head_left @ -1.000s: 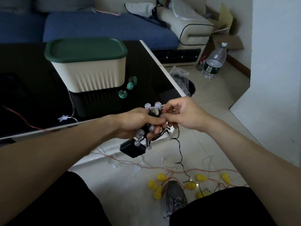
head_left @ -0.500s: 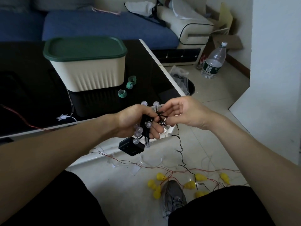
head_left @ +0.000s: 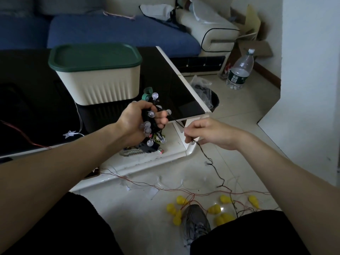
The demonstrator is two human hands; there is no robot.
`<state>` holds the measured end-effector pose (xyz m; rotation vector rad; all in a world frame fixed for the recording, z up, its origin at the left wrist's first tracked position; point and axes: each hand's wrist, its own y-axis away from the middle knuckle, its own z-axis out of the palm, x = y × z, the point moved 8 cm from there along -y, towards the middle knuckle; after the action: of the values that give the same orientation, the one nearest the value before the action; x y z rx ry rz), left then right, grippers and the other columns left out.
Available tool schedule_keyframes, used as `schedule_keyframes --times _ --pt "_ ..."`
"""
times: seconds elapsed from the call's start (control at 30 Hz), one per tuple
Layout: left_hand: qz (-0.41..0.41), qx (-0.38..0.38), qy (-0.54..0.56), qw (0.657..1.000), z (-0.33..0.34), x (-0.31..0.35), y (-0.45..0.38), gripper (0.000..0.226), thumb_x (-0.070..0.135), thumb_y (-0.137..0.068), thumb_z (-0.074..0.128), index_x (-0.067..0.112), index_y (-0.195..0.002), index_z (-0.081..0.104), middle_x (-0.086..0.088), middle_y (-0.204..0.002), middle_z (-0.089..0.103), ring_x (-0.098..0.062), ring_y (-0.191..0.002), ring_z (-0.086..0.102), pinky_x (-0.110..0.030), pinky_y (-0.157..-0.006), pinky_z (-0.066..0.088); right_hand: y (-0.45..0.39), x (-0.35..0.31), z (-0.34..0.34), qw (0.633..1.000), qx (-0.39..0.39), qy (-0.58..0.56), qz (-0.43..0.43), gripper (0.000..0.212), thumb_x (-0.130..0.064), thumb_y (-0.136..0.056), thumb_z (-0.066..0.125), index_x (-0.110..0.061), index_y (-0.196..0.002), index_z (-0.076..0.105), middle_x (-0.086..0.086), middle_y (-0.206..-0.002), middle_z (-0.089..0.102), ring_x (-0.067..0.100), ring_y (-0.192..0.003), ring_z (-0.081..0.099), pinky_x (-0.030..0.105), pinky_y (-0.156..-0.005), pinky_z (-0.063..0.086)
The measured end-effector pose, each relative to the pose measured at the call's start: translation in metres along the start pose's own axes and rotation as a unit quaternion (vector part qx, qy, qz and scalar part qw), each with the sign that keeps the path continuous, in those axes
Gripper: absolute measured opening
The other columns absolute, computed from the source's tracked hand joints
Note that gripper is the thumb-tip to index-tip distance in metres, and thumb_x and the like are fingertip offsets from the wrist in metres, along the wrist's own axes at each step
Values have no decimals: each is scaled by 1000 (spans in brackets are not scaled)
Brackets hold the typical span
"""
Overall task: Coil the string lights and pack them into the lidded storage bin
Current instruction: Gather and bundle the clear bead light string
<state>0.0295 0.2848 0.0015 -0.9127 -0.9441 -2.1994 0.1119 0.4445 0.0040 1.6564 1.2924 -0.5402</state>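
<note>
My left hand (head_left: 136, 120) grips a coiled bundle of black-wired string lights (head_left: 152, 126) with clear round bulbs, held over the table's front edge. A black battery box (head_left: 147, 147) hangs under the bundle. My right hand (head_left: 206, 132) pinches the black wire a short way to the right, and the wire runs taut between my hands. The loose end of the wire (head_left: 217, 173) trails down to the floor. The cream storage bin (head_left: 99, 85) with its green lid (head_left: 94, 55) closed stands on the black table behind my left hand.
Another light string with red wire and yellow bulbs (head_left: 217, 208) lies on the floor by my shoe (head_left: 195, 221). A star-shaped light (head_left: 70, 133) and green clips (head_left: 147, 94) lie on the black table (head_left: 174, 85). A water bottle (head_left: 240, 70) and a small bin (head_left: 207, 96) stand right.
My hands have moved apart: the right hand slid right and down along the wire, drawing it taut, while the left hand turned the bundle and rose slightly.
</note>
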Motion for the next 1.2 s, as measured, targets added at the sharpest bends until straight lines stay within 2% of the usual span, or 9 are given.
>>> schedule_keyframes --times 0.17,0.27,0.37,0.43,0.57,0.73,0.87,1.03,1.2 --pt "-2 -20 -27 999 9 6 7 49 17 -101 40 8 -58 63 -13 -98 73 -15 -70 71 -17 -53 50 -1 -19 11 998 32 0 -62 21 -18 -102 56 -1 -96 68 8 -76 71 20 -73 69 41 -81 57" --pt "-11 -37 -39 998 14 7 12 26 8 -97 46 -10 -110 62 -16 -104 72 -14 -74 71 -20 -64 55 -1 -33 21 993 48 47 -97 20 -19 -100 62 -2 -99 72 3 -64 63 7 -50 56 21 -52 47" --pt "-6 -41 -56 998 17 3 16 40 5 -97 48 -15 -132 48 -16 -90 72 -12 -63 70 -16 -50 51 -4 -47 33 982 51 124 -131 19 -22 -96 67 -6 -90 76 -4 -63 64 2 -54 54 16 -56 42" --pt "-6 -49 -99 994 20 0 19 37 7 -98 48 -17 -126 53 -15 -84 71 -10 -58 69 -14 -49 50 -5 -50 36 980 47 153 -122 19 -25 -95 69 -10 -89 78 -8 -66 65 -2 -58 57 13 -60 42" --pt "12 -18 -143 989 8 1 15 37 12 -97 53 -16 -120 58 -22 -105 72 -29 -93 72 -31 -71 60 -5 -50 48 982 -39 168 -74 20 -17 -90 72 -7 -107 72 0 -91 67 -1 -71 58 13 -63 44" --pt "60 5 -362 930 -8 9 14 30 24 -89 65 -4 -79 66 -10 -66 66 -19 -60 61 -28 -61 48 3 -55 60 978 -145 134 -66 40 -5 -83 70 -12 -122 65 14 -115 62 17 -93 56 32 -78 43" --pt "-13 -84 -448 890 -8 -7 31 40 24 -96 51 -9 -79 67 -19 -69 68 -27 -63 62 -29 -61 50 5 -59 67 973 -212 -22 -89 42 -3 -81 67 -6 -123 67 28 -117 66 30 -105 59 45 -87 41" --pt "-42 -143 -430 891 -11 -9 42 36 19 -97 48 -6 -73 59 -20 -59 58 -23 -46 49 -29 -52 43 -5 -55 45 993 -81 6 -88 24 -2 -81 79 -4 -105 73 25 -101 73 23 -80 64 23 -59 49" --pt "-41 -114 -334 935 -23 -3 47 23 9 -96 49 -7 -84 60 -17 -67 64 -22 -55 60 -27 -53 51 -10 -69 37 990 8 15 -143 10 -12 -80 82 -9 -88 76 15 -84 75 16 -69 63 19 -58 51"
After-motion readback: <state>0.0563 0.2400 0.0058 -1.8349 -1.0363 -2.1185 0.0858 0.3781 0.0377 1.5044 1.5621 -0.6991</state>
